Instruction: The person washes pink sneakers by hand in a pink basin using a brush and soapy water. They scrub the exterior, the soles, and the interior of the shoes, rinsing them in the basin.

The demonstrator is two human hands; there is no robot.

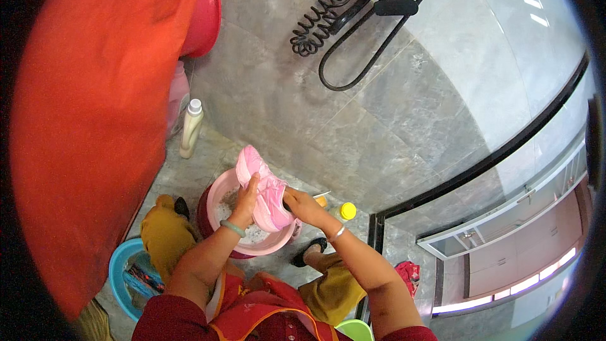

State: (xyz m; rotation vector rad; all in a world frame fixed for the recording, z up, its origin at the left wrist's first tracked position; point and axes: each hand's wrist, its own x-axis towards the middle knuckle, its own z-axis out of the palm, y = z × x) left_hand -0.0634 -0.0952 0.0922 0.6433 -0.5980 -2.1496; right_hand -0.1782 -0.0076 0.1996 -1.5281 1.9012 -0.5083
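A pink sports shoe point(270, 194) is held between my two hands, above a pink basin point(215, 189) of sudsy water. My left hand point(247, 201) grips the shoe's side near its middle, the thumb on the upper. At the heel end, my right hand point(305, 206) has its fingers at the dark shoe opening; the fingertips are partly hidden there. The shoe's toe points up and left, towards the wall. The basin seems to rest on a dark red vessel, of which only the edge shows.
A bottle with a white cap point(191, 128) stands by the orange-red cloth point(104, 118). To my left is a blue basin point(127, 251) holding cloth. A yellow-capped bottle point(347, 210) stands right of the pink basin. A black shower hose point(341, 86) hangs on the tiled wall point(369, 137).
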